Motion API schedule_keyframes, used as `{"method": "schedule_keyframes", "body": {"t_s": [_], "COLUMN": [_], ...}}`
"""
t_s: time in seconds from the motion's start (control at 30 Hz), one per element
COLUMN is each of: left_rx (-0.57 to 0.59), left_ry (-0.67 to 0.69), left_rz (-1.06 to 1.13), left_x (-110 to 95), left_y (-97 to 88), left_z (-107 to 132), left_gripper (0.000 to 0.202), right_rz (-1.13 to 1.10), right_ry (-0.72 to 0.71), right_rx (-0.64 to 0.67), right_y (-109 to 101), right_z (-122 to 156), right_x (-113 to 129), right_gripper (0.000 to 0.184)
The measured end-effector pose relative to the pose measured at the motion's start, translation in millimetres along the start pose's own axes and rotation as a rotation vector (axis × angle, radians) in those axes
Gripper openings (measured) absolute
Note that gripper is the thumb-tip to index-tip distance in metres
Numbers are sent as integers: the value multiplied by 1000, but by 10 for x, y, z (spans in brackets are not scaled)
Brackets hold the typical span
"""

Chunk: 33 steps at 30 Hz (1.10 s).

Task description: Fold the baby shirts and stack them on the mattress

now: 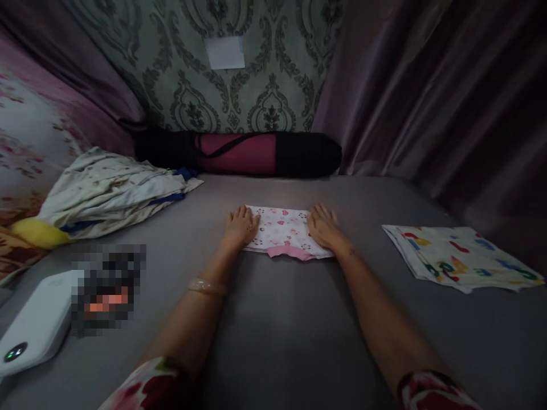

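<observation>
A folded white baby garment [282, 229] with pink hearts, dark flower prints and a pink neckline lies flat on the grey sheet [277, 330]. My left hand [243, 225] rests palm down on its left end, fingers stretched out. On the opposite end lies my right hand [323, 225], also flat with fingers extended and a little blurred. Neither hand grips the cloth. A pale bangle circles my left wrist.
To the right sits a folded cloth [465, 256] with colourful prints. A crumpled pile of clothes [111, 188] and a yellow item [38, 232] are at left, near a white power bank [40, 319] and a pixelated patch. A pink-and-black roll bag [239, 154] lies along the wall.
</observation>
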<state>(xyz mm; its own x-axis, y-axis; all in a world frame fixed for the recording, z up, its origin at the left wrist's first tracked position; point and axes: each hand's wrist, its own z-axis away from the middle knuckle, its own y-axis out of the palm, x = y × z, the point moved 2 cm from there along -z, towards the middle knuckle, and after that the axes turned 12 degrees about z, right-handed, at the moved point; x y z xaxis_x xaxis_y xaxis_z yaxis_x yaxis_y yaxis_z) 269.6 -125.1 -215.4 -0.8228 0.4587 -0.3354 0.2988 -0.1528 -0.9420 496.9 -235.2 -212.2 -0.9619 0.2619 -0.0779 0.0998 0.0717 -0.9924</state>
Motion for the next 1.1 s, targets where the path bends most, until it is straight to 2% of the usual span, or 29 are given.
{"method": "schedule_keyframes", "body": {"t_s": [0.1, 0.23, 0.37, 0.5, 0.63, 0.7, 0.8, 0.9, 1.1], "left_rx": [-39, -38, -40, -27, 88, 86, 15, -88, -14], "left_ry": [41, 98, 102, 227, 264, 266, 241, 226, 206], "left_rz": [-10, -16, -24, -13, 10, 10, 12, 31, 14], "left_x": [-69, -142, -202, -338, -391, -405, -487, -630, -748], "left_y": [-28, -43, -28, 45, 119, 98, 24, 12, 238], "left_z": [-4, 20, 50, 71, 74, 93, 170, 269, 351], "left_gripper": [64, 60, 57, 54, 51, 50, 48, 49, 54], "right_rz": [-29, -61, -61, -36, -57, -65, -64, -56, -19], "right_ry": [-113, -175, -181, -227, -291, -296, -254, -178, -88], "right_rx": [-13, 78, 89, -2, 61, 81, 50, -51, -83], "right_y": [-107, -88, -56, -68, -42, -60, -140, -190, -19], "right_z": [-79, -151, -144, -124, -120, -111, -62, 33, 187], "right_x": [320, 589, 615, 668, 752, 755, 718, 684, 695], "right_gripper": [59, 60, 60, 59, 58, 58, 58, 57, 58]}}
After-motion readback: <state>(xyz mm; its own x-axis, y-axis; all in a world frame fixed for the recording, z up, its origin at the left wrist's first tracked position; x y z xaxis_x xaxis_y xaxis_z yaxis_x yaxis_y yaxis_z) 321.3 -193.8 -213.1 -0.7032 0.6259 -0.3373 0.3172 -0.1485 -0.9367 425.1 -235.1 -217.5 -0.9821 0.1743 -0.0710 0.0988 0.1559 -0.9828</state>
